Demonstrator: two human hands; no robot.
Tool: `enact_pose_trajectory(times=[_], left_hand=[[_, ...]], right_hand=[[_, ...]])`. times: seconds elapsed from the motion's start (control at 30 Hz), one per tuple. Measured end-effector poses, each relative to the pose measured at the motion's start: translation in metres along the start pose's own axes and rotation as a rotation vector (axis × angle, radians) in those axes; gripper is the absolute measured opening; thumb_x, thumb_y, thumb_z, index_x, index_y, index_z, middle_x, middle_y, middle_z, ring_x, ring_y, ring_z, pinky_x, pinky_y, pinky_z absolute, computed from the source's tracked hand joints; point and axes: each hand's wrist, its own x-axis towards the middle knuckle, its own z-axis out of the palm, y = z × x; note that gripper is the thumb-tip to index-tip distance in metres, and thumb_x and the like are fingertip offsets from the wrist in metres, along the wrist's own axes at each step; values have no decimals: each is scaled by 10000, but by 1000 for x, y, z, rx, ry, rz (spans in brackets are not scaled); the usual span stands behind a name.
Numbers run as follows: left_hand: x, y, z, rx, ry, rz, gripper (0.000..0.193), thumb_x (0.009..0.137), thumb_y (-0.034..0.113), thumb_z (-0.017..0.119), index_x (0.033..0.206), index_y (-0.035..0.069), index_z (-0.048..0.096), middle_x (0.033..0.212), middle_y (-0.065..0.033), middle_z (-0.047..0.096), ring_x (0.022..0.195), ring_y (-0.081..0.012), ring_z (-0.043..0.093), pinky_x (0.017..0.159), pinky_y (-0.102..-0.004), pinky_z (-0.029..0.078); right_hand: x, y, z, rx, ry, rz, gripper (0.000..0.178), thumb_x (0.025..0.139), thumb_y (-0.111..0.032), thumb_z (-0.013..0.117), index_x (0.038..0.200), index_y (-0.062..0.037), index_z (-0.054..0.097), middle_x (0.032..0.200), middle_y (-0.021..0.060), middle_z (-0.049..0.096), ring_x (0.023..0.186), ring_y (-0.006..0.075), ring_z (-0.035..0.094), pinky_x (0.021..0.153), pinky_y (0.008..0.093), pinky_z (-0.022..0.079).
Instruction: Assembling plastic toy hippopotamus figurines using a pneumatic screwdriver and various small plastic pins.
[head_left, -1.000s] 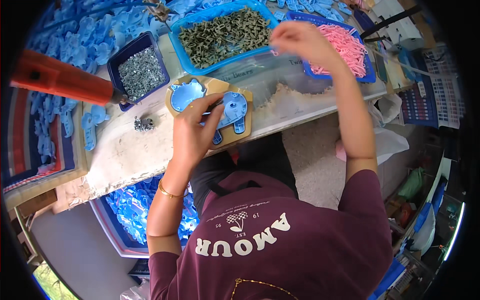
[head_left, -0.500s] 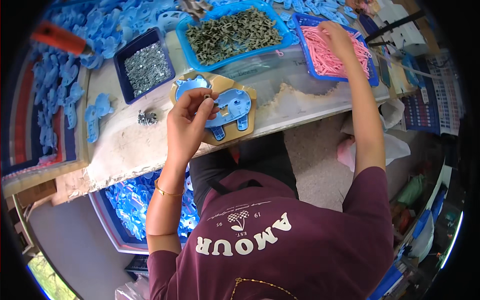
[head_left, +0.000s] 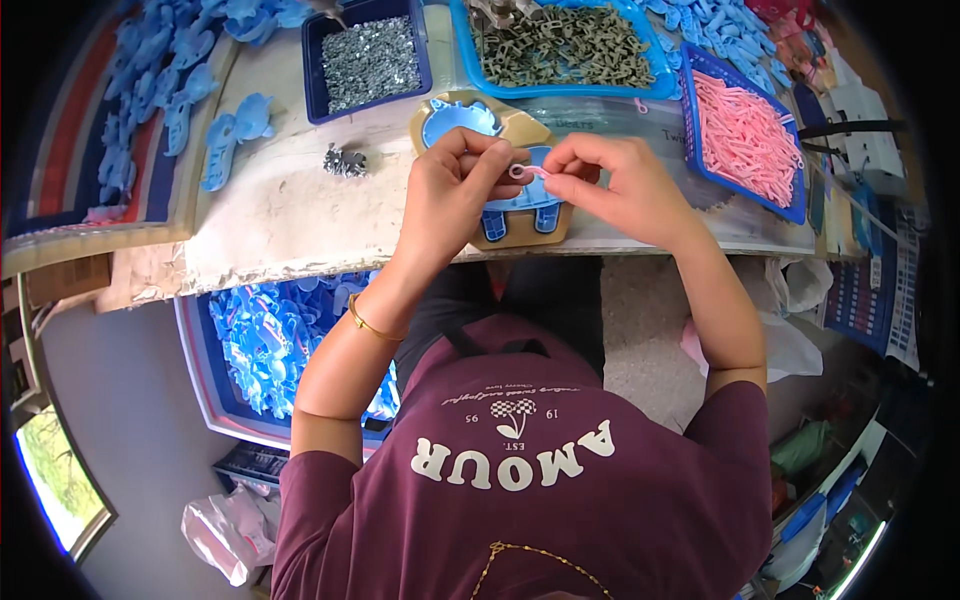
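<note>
Above the near edge of the worktop (head_left: 270, 225), we see a pink ring-ended plastic strip (head_left: 531, 170) between our two hands. The fingers of our right hand (head_left: 622, 192) are clamped on its right part. Its ring end points left, just beside our left hand (head_left: 452, 195), whose thumb and forefinger are together; we cannot tell what lies between them. Below, blue plastic shells (head_left: 508, 203) sit in a tan fixture (head_left: 517, 126).
</note>
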Motion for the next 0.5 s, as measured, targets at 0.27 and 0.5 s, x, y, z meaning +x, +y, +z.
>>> enact_pose_trajectory(times=[0.27, 0.5], left_hand=[[-6, -6, 0, 56, 72, 58, 193, 1009, 111, 609, 1022, -81, 594, 988, -178, 730, 870, -183, 736, 762, -261, 616], [-3, -5, -4, 35, 67, 42, 197, 1008, 108, 612, 1027, -87, 600, 962, -174, 721, 871, -188, 737, 760, -264, 616]], right_hand=[[3, -8, 16, -21, 49, 92, 139, 903, -131, 731, 928, 1, 692, 723, 9, 664, 645, 60, 580, 595, 240, 459], [0, -5, 30, -30, 182, 124, 137, 899, -126, 735, 907, 5, 694, 715, 12, 667, 630, 48, 569, 578, 230, 452]])
